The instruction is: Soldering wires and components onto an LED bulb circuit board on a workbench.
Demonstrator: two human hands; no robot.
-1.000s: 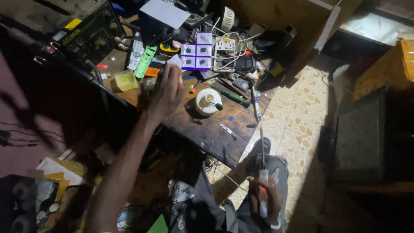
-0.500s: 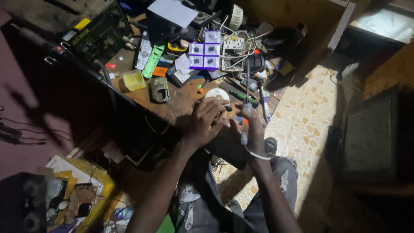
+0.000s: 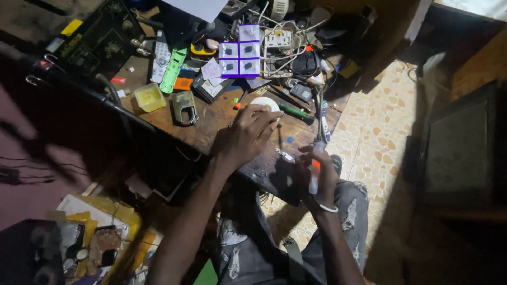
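Soldering step, seemingly: left hand (image 3: 247, 133) pinched at white solder reel (image 3: 265, 105); right hand (image 3: 317, 174) clamped on soldering iron (image 3: 316, 158), just right of reel. Next: steady tip.

The left hand (image 3: 248, 132) covers most of the white tape roll (image 3: 265, 103); what its fingertips pinch is too small to tell. Deep shadow swallows the counter (image 3: 211, 126) at far left. The white sheet (image 3: 198, 8) is cut off by the top edge.
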